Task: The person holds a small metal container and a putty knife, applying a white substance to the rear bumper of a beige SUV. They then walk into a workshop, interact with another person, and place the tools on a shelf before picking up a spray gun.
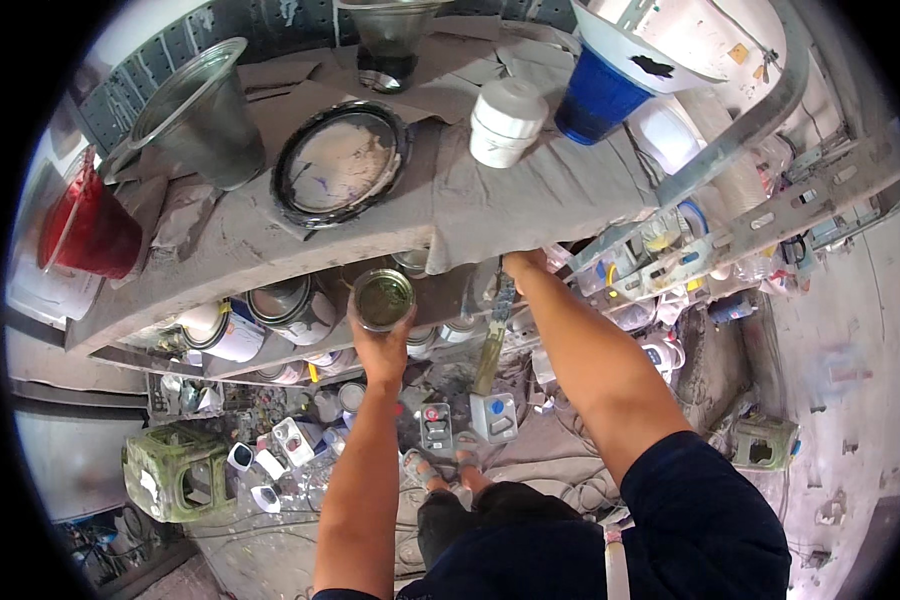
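Observation:
My left hand (380,345) is wrapped round a small round can (384,299), held in front of the bench's lower shelf. Its open top shows a murky greenish inside. Close to the bench's front edge, my right hand (524,264) is closed on the upper end of a flat, paint-crusted stick (493,345). The stick hangs down and slightly left, dark near the hand and yellowish lower down. The fingertips of my right hand are partly hidden.
On the bench top (370,225) stand a paint-smeared lid (338,165), a grey bucket (202,120), a red bucket (95,225), a white jar (508,120) and a blue container (600,95). Paint cans (292,310) fill the shelf below. Containers, cables and a green stool (178,470) crowd the floor.

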A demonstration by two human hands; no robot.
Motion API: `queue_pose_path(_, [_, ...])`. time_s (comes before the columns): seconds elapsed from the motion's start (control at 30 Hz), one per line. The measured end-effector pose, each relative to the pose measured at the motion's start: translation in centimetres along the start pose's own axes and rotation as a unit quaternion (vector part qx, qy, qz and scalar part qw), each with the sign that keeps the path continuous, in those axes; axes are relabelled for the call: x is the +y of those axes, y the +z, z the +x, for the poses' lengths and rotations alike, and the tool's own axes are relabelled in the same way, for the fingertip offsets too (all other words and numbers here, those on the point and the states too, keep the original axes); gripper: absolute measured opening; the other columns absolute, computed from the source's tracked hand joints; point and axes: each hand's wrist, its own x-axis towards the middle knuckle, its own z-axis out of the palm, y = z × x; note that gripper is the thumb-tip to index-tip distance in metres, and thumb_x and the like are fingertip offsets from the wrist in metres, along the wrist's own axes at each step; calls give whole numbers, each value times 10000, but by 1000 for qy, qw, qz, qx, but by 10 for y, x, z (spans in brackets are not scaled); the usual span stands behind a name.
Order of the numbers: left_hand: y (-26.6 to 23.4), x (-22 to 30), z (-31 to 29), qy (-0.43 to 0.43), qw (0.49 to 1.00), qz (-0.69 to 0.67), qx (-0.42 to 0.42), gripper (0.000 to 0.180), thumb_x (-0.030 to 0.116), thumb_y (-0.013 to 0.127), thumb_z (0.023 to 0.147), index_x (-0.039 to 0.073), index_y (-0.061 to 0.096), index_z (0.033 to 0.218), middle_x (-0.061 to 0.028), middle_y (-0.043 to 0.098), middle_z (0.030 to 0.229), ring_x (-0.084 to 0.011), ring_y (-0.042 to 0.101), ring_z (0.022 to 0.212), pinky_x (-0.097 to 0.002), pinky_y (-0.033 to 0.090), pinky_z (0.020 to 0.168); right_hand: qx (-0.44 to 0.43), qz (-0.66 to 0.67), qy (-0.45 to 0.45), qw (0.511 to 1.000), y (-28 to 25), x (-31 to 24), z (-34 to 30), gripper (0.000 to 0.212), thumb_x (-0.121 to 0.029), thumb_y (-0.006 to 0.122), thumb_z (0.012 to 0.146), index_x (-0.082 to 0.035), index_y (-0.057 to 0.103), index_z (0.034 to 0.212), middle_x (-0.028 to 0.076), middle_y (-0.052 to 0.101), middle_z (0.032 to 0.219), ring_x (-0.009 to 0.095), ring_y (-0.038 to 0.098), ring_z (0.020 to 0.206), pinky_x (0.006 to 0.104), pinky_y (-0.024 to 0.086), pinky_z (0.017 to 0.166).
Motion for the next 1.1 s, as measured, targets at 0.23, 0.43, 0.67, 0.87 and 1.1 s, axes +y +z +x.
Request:
queue_pose_path(0.23, [0,12,-2,-9,1000,-8,-2,859,42,793,698,-5,259,1370,-136,467,1271,-206,485,1159,-335,385,1001,20,-11,1,1000,-6,-11,13,477,-234,560,820,51,484,1195,260,572,1164,359,568,1094,397,463,916])
queue_pose_path(0.43, [-20,-2,-11,13,990,141,8,1001,176,817,682,-74,175,1408,-252,353,1390,-333,393,1274,-369,293,1074,41,9,-3,999,-6,-22,7,489,-285,550,845,21,490,1221,243,562,1198,350,558,1109,389,456,921])
queue_pose_path(0.67, [-54,42,-70,26,984,178,11,908,142,761,747,-60,186,1420,-263,293,1424,-355,275,1340,-410,213,1106,20,268,58,961,-38,-31,-55,511,-357,541,874,-15,492,1250,211,545,1239,327,537,1131,387,444,931])
queue_pose_path(0.87, [-71,76,-122,12,985,168,-24,610,109,692,813,-32,390,1325,-225,432,1292,-345,425,1206,-403,322,1030,-234,831,64,500,-110,-48,-193,721,-629,418,882,13,484,1203,168,519,1234,299,510,1105,451,395,967])
queue_pose_path(1.1, [-49,136,-157,-193,969,-89,-124,179,165,561,942,-8,602,961,-40,630,840,-91,554,771,-240,453,719,-363,861,-54,352,-165,-78,-286,887,-720,342,847,-11,353,1379,189,336,1442,324,305,1343,492,253,1099])
